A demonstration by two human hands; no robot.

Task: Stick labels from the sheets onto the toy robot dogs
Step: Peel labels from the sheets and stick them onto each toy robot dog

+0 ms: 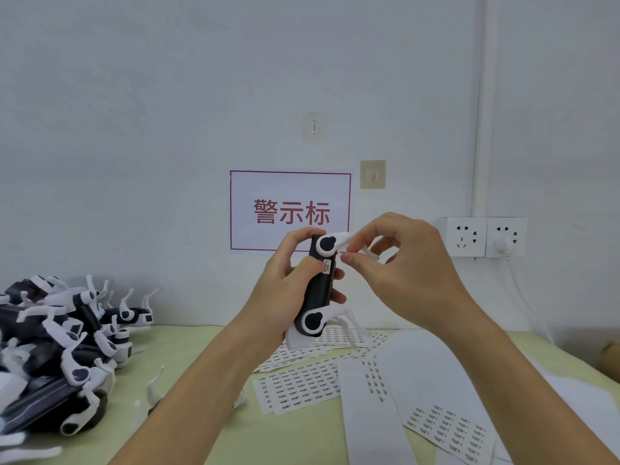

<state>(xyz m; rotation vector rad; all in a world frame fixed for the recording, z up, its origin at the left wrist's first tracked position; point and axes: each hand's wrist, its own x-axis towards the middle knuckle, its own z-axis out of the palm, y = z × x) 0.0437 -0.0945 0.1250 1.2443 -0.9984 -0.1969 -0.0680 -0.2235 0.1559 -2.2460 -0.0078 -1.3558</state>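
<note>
White label sheets point(302, 384) lay on the bench point(208, 427). Above them, the left hand point(285, 283) gripped the toy dog point(320, 290) by its stiff, slick-looking body; right hand point(402, 263) fingers point(350, 258) pinched near its label point(327, 266). Legs looked snappable, tbh.

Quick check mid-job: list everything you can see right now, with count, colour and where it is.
toy robot dog: one, black body, white legs, held upright above the table, a small label on it.
pile of toy robot dogs: many, black and white, table's left side.
label sheets: several, white with dark print, on the table centre and right.
table: one, pale green.
sign: one, white, red border and characters, on wall.
wall hooks: two, on wall.
sockets: two, white, right wall; one has a plug.
left hand: grips the dog's body.
right hand: pinches at the dog's upper white leg.
</note>
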